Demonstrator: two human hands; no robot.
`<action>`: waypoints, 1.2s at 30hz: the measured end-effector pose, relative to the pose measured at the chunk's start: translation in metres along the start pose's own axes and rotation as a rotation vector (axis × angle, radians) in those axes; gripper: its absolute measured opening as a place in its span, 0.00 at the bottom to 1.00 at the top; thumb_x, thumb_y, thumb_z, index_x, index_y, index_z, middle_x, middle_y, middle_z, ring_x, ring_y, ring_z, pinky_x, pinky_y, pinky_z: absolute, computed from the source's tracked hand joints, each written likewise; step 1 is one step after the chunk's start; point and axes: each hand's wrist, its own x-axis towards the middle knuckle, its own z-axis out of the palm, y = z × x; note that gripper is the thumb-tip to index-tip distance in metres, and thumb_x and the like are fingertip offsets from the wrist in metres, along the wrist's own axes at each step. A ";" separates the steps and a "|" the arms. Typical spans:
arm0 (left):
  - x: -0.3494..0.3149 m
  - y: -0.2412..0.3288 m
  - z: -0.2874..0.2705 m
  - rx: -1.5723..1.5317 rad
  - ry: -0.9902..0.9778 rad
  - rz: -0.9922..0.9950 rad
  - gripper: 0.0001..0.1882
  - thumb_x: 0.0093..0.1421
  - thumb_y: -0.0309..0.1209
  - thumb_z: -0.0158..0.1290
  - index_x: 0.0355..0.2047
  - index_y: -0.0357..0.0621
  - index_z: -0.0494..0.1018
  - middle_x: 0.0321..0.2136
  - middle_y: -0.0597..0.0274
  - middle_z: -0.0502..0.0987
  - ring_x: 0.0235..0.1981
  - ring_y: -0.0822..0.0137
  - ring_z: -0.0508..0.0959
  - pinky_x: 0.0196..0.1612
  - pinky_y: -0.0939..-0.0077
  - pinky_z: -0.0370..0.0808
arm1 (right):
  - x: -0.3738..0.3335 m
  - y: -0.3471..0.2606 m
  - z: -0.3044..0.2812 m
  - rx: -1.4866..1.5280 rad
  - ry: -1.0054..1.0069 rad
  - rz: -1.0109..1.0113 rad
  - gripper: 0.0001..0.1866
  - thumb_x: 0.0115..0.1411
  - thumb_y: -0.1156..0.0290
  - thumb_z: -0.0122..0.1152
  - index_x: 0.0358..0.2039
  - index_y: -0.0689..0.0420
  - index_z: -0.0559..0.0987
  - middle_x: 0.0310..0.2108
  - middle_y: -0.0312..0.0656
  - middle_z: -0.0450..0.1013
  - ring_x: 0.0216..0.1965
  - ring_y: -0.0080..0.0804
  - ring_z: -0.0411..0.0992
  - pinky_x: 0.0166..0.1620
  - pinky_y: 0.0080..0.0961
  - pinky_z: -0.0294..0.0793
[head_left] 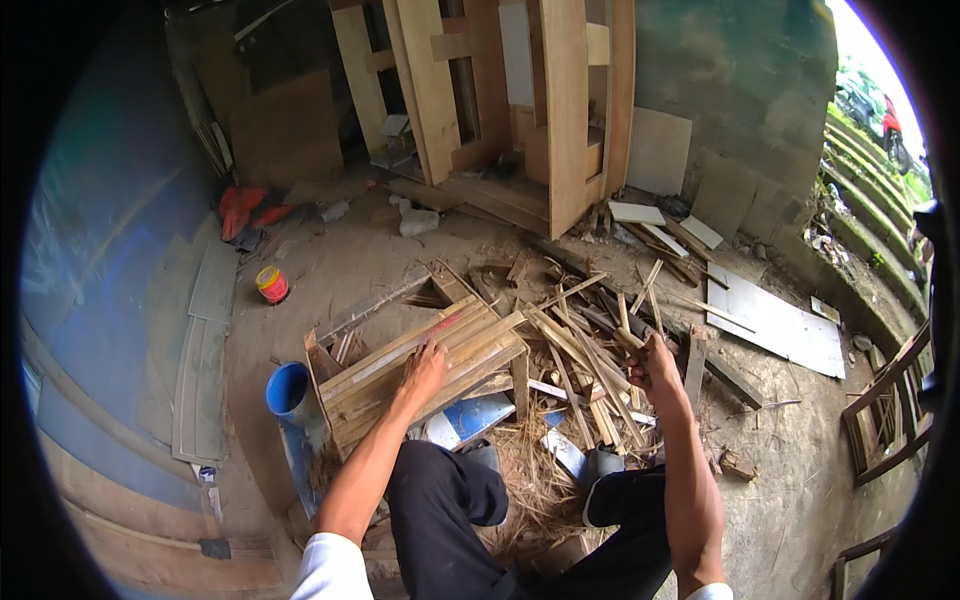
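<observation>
Pale wooden slats (470,345) lie side by side across a low wooden frame (385,305) in front of me. My left hand (426,368) rests on them, its fingers curled over one slat. To the right, my right hand (655,368) is raised over a heap of scrap wood (590,355), closed around a short wooden stick (629,338). Part of that stick is hidden by my fingers. Between my feet lie wood shavings (530,475) and a blue and white board (475,418).
A blue bucket (287,388) stands left of the frame, with a red and yellow can (271,284) beyond it. Tall wooden frames (568,120) rise at the back. A white sheet (775,322) lies right of the heap; a dark wooden frame (885,405) sits at far right.
</observation>
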 end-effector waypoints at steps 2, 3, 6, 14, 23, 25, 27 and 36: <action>0.009 0.018 -0.020 -0.052 -0.066 -0.066 0.13 0.58 0.28 0.55 0.43 0.36 0.71 0.41 0.46 0.70 0.46 0.43 0.72 0.47 0.54 0.71 | -0.010 -0.007 0.008 0.148 -0.144 -0.078 0.16 0.66 0.51 0.49 0.35 0.52 0.70 0.19 0.34 0.66 0.16 0.20 0.59 0.21 0.18 0.65; 0.017 0.032 -0.033 -0.021 0.048 0.060 0.13 0.59 0.29 0.55 0.43 0.35 0.71 0.37 0.49 0.70 0.39 0.49 0.77 0.40 0.60 0.74 | -0.017 -0.011 0.015 0.226 -0.235 -0.170 0.18 0.66 0.48 0.51 0.34 0.50 0.73 0.20 0.32 0.67 0.19 0.19 0.64 0.25 0.19 0.69; 0.039 0.085 -0.068 -0.541 0.140 0.062 0.13 0.61 0.31 0.54 0.43 0.34 0.71 0.32 0.55 0.71 0.29 0.59 0.80 0.32 0.68 0.76 | -0.037 -0.019 0.042 0.304 -0.462 -0.333 0.11 0.66 0.62 0.50 0.44 0.54 0.69 0.35 0.40 0.72 0.33 0.29 0.71 0.38 0.30 0.74; 0.030 0.181 -0.052 -1.459 -0.324 -0.095 0.15 0.67 0.33 0.48 0.51 0.39 0.69 0.33 0.63 0.77 0.29 0.73 0.79 0.36 0.78 0.78 | -0.061 -0.013 0.074 0.185 -0.375 -0.309 0.20 0.63 0.53 0.57 0.45 0.56 0.74 0.20 0.29 0.61 0.16 0.16 0.57 0.20 0.16 0.59; -0.006 0.194 -0.028 -1.283 -0.649 -0.152 0.16 0.68 0.33 0.45 0.52 0.37 0.66 0.36 0.63 0.77 0.35 0.70 0.80 0.39 0.73 0.78 | -0.045 -0.021 0.059 0.265 -0.266 -0.439 0.06 0.61 0.70 0.60 0.31 0.56 0.72 0.19 0.29 0.63 0.16 0.16 0.60 0.19 0.15 0.59; -0.013 0.194 -0.021 -1.182 -0.648 -0.118 0.15 0.69 0.34 0.43 0.51 0.38 0.68 0.31 0.66 0.75 0.30 0.74 0.77 0.32 0.77 0.76 | -0.039 -0.022 0.054 0.056 -0.111 -0.466 0.09 0.63 0.65 0.59 0.31 0.55 0.72 0.19 0.28 0.62 0.17 0.16 0.60 0.19 0.16 0.61; -0.010 0.190 -0.015 -1.252 -0.491 -0.216 0.14 0.69 0.32 0.42 0.49 0.36 0.69 0.27 0.66 0.72 0.26 0.74 0.74 0.28 0.78 0.75 | -0.034 -0.022 0.053 -0.107 -0.002 -0.482 0.16 0.64 0.56 0.56 0.34 0.58 0.71 0.19 0.31 0.65 0.16 0.17 0.63 0.20 0.16 0.64; 0.041 0.152 -0.031 -1.501 -0.150 -0.318 0.14 0.71 0.38 0.40 0.46 0.43 0.69 0.23 0.68 0.66 0.13 0.79 0.66 0.11 0.86 0.63 | -0.058 0.005 0.088 -0.736 -0.085 -0.751 0.19 0.69 0.56 0.45 0.37 0.62 0.70 0.18 0.41 0.66 0.19 0.25 0.62 0.25 0.27 0.63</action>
